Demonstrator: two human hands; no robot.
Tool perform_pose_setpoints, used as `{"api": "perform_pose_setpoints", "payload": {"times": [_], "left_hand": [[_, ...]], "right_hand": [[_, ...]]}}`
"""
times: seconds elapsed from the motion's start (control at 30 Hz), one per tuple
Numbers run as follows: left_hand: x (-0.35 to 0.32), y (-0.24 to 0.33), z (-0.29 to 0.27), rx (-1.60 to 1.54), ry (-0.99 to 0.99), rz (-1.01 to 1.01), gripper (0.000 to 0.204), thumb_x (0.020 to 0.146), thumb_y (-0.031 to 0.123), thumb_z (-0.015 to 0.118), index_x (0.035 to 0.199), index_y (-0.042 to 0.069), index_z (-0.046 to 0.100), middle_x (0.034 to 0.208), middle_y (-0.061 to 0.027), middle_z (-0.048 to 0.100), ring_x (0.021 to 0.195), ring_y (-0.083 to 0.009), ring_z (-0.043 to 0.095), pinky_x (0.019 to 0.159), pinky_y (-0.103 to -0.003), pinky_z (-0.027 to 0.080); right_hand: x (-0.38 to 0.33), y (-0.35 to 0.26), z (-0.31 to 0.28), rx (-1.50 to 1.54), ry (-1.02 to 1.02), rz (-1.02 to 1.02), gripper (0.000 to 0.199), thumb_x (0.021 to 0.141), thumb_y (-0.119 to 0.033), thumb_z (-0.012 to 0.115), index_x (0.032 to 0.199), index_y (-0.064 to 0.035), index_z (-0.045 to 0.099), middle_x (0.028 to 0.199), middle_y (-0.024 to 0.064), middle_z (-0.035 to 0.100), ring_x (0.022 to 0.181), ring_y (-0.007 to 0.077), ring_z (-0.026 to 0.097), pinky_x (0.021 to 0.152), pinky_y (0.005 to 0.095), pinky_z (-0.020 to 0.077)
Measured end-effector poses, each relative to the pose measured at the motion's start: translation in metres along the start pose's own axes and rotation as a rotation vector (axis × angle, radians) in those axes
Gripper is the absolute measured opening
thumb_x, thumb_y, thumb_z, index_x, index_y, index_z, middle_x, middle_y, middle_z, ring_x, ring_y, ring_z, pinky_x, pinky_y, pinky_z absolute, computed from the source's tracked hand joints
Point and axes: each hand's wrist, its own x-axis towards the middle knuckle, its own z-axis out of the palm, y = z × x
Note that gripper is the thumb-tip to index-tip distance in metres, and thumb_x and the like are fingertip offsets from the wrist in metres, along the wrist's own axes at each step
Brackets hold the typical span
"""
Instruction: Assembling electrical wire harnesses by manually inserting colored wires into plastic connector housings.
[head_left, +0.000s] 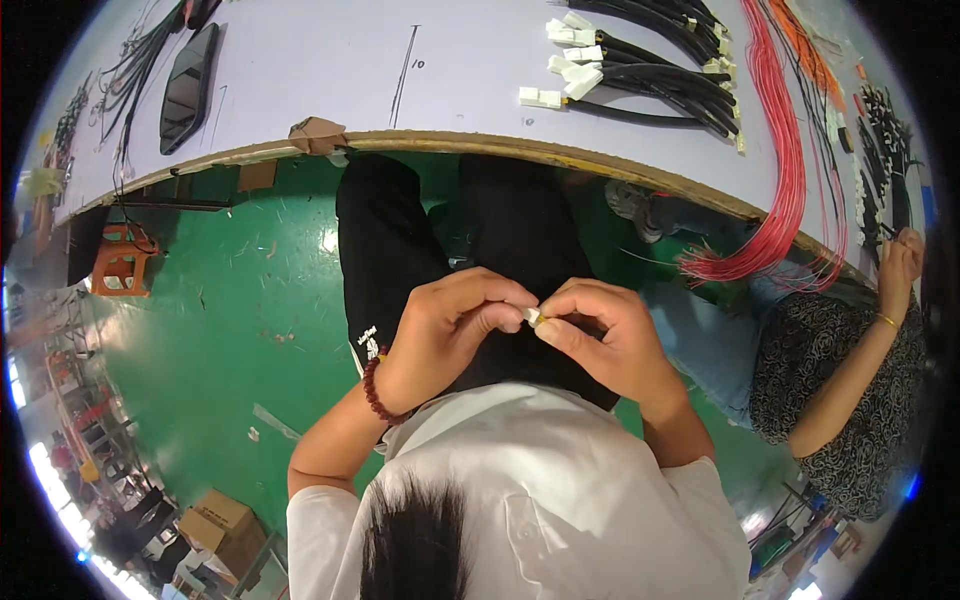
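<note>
Over my lap, my left hand (450, 322) and my right hand (612, 340) meet fingertip to fingertip. Between them is a small white plastic connector (531, 315) with a yellowish part at its right side. My left thumb and forefinger pinch the white part. The right thumb and forefinger close on the yellowish end, and the fingertips cover much of the piece. On the table ahead to the right lies a bunch of black cables (660, 82) with white connectors (575, 68) at their left ends.
The table's worn front edge (430, 143) runs ahead of my knees. A dark phone (188, 90) lies at its left. Red wires (783, 150) hang over the edge at right, near a co-worker's arm (850, 380). An orange stool (122, 260) stands on the green floor (230, 350).
</note>
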Motion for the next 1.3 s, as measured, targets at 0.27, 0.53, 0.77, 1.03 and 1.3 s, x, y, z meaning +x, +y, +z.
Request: {"api": "perform_pose_setpoints", "payload": {"times": [0.27, 0.53, 0.77, 1.03, 1.3], "left_hand": [[-0.001, 0.001, 0.0, 0.002, 0.049, -0.006, 0.01, 0.088, -0.003, 0.061, 0.097, -0.004, 0.066, 0.092, -0.0112, 0.064, 0.078, -0.0144, 0.063, 0.07, -0.024, 0.052], [0.005, 0.008, 0.002, 0.21, 0.1, 0.135, 0.011, 0.082, -0.004, 0.066, 0.093, -0.001, 0.068, 0.087, -0.0106, 0.066, 0.076, -0.0163, 0.063, 0.066, -0.025, 0.051], [0.007, 0.008, 0.006, 0.208, 0.1, 0.087, 0.011, 0.081, -0.006, 0.066, 0.091, -0.002, 0.068, 0.085, -0.0108, 0.067, 0.073, -0.0163, 0.063, 0.064, -0.025, 0.05], [0.014, -0.001, 0.004, 0.165, 0.132, 0.038, 0.016, 0.08, -0.008, 0.066, 0.093, -0.001, 0.067, 0.082, -0.0101, 0.066, 0.071, -0.0186, 0.064, 0.065, -0.026, 0.051], [0.015, 0.011, -0.004, 0.237, 0.171, 0.028, 0.013, 0.082, -0.008, 0.064, 0.093, -0.001, 0.068, 0.085, -0.009, 0.066, 0.076, -0.0142, 0.064, 0.067, -0.024, 0.051]], "right_hand": [[0.002, -0.005, -0.002, 0.007, 0.041, 0.005, 0.01, 0.087, -0.007, 0.065, 0.089, 0.0029, 0.065, 0.082, 0.0072, 0.062, 0.066, 0.0094, 0.055, 0.055, 0.0214, 0.0423], [0.005, -0.007, 0.001, -0.185, 0.083, -0.1, 0.007, 0.086, -0.004, 0.062, 0.088, 0.0027, 0.061, 0.081, 0.0102, 0.061, 0.068, 0.0171, 0.058, 0.059, 0.0267, 0.0465], [0.006, 0.0, 0.005, -0.255, 0.171, -0.187, 0.005, 0.082, -0.001, 0.063, 0.086, 0.0011, 0.06, 0.079, 0.012, 0.06, 0.069, 0.0255, 0.059, 0.061, 0.032, 0.0472], [0.01, -0.002, -0.005, -0.288, 0.101, -0.166, 0.007, 0.087, -0.008, 0.063, 0.09, -0.0011, 0.062, 0.08, 0.0115, 0.059, 0.07, 0.0273, 0.059, 0.062, 0.0332, 0.0479], [0.023, -0.004, -0.003, -0.32, 0.102, -0.163, 0.01, 0.087, -0.007, 0.063, 0.095, -0.0013, 0.059, 0.088, 0.0128, 0.057, 0.078, 0.0312, 0.059, 0.066, 0.0357, 0.0485]]}}
